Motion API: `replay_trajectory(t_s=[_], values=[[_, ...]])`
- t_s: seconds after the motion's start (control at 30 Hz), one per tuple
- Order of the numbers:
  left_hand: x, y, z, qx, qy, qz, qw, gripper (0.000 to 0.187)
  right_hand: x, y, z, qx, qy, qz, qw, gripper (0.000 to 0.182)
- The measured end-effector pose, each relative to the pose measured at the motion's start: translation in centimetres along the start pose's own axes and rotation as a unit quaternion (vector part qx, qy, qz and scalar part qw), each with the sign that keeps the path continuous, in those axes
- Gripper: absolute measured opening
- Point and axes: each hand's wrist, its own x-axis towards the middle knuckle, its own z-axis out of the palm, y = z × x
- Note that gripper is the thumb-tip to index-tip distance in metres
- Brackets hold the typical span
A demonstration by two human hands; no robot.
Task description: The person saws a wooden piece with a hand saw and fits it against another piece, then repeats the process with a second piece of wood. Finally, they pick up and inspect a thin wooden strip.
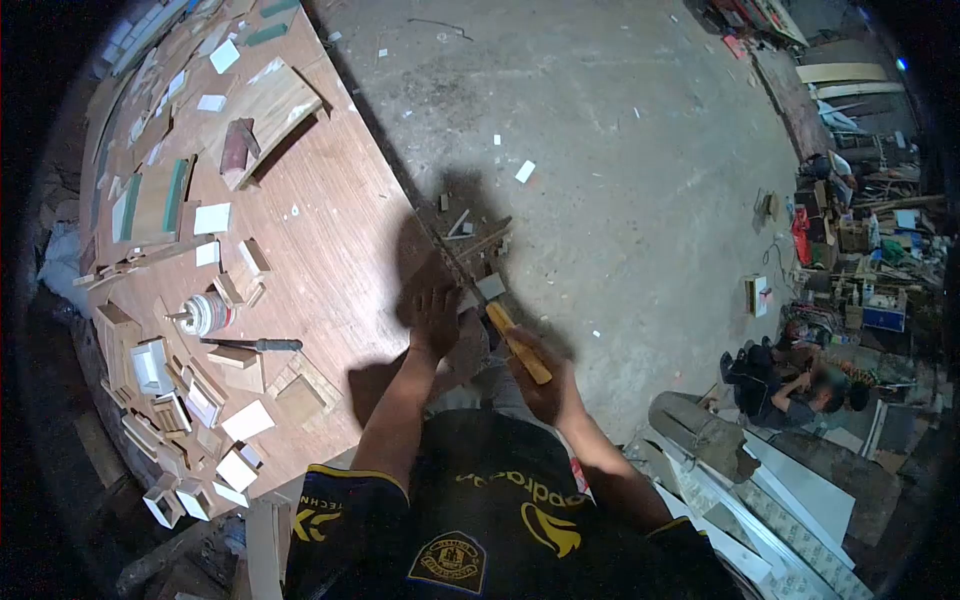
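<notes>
My left hand (436, 322) is over the near edge of the wood-topped table, fingers stretched out and slightly apart, holding nothing. My right hand (545, 385), just off the table's edge, is wrapped round a yellow wooden-handled tool (515, 340). The handle points up and to the left, and a pale flat piece (490, 286) shows at its far end; I cannot tell what kind of tool it is. Dark shadows of my hands and head fall across the table edge and floor.
Small wooden boxes (240, 468), white pieces (212, 219) and a round tub (206, 314) crowd the table (330, 210). A black-handled tool (265, 344) lies beside the tub. Long boards (770, 510) lean at lower right. A person (790, 390) sits beyond them, near piled clutter.
</notes>
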Motion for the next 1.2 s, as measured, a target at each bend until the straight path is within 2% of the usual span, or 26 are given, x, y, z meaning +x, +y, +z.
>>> replay_trajectory(t_s=[0.03, 0.13, 0.27, 0.33, 0.4, 0.63, 0.7, 0.73, 0.83, 0.9, 1.07, 1.13, 1.17, 1.2], values=[[0.1, -0.2, 0.1, -0.039, -0.018, 0.005, 0.999, 0.045, -0.1, -0.1, 0.0, 0.0, 0.005, -0.004, 1.0, 0.038], [-0.1, 0.1, 0.0, 0.029, -0.011, -0.007, 1.0, 0.045, 0.1, -0.2, 0.2, 0.002, -0.001, 0.01, 1.0, 0.039], [0.5, 0.1, -0.5, 0.008, 0.012, 0.008, 1.0, 0.044, 0.4, -0.7, 0.4, 0.031, 0.006, 0.0, 0.999, 0.036], [0.7, 0.3, -1.3, -0.089, -0.032, -0.026, 0.995, 0.045, 0.8, -1.3, 0.4, 0.044, 0.017, -0.008, 0.999, 0.033], [0.7, 0.2, -1.6, -0.082, -0.016, -0.012, 0.996, 0.044, 1.0, -2.0, 0.5, -0.006, -0.007, 0.036, 0.999, 0.035], [0.2, 0.0, 0.5, -0.026, 0.025, -0.013, 0.999, 0.046, 1.0, -2.8, 1.9, -0.031, -0.002, 0.06, 0.998, 0.034], [0.6, 0.6, -1.2, -0.041, 0.005, -0.025, 0.999, 0.047, 0.4, -3.3, 1.3, 0.069, -0.01, 0.125, 0.99, 0.032], [0.8, 0.8, -2.1, -0.054, -0.016, -0.033, 0.998, 0.048, 0.0, -3.6, 1.1, 0.068, -0.01, 0.126, 0.99, 0.032], [0.4, 0.7, -0.1, 0.016, 0.018, -0.032, 0.999, 0.049, -1.9, -4.3, -0.2, 0.032, 0.004, 0.088, 0.996, 0.031], [0.4, 0.5, -0.6, 0.0, 0.018, -0.03, 0.999, 0.049, -4.8, -4.4, -1.5, -0.009, -0.028, 0.117, 0.993, 0.031], [0.2, 0.6, -0.4, -0.035, 0.034, -0.037, 0.998, 0.049, -6.4, -5.3, -2.2, -0.005, 0.012, 0.102, 0.995, 0.032], [1.3, 0.6, -1.4, -0.008, -0.054, -0.047, 0.997, 0.048, -6.5, -4.7, -2.0, 0.024, 0.037, 0.094, 0.995, 0.032], [1.4, 0.8, -2.0, -0.005, -0.052, -0.048, 0.997, 0.048, -6.5, -4.6, -2.1, 0.025, 0.036, 0.091, 0.995, 0.032], [1.3, 1.3, -2.5, -0.031, 0.009, -0.043, 0.999, 0.048, -6.6, -4.5, -2.3, -0.001, 0.068, 0.0, 0.998, 0.03]])
